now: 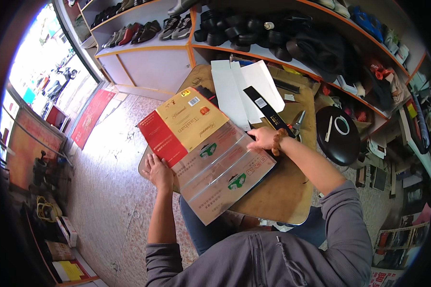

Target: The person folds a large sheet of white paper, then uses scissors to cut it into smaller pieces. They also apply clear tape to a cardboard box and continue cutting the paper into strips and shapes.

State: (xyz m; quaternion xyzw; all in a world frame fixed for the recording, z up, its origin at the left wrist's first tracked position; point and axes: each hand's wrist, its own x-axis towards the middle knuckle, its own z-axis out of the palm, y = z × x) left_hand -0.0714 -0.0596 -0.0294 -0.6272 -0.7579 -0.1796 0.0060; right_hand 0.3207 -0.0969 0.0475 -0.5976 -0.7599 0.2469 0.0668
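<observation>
Between the hands point(159, 172) lies a red, gold and greyish printed sheet point(207, 155).

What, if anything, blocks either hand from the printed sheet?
Nothing visible. The left hand is at the left edge of the printed sheet, the right hand at its right edge. The black strip and scissors lie off to the side, not in between.

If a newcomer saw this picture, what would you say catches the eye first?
Probably the red-and-gold packaging between the left hand and right hand, partly over the brown table. Next, the bright doorway at upper left and the round black seat at right.
</observation>
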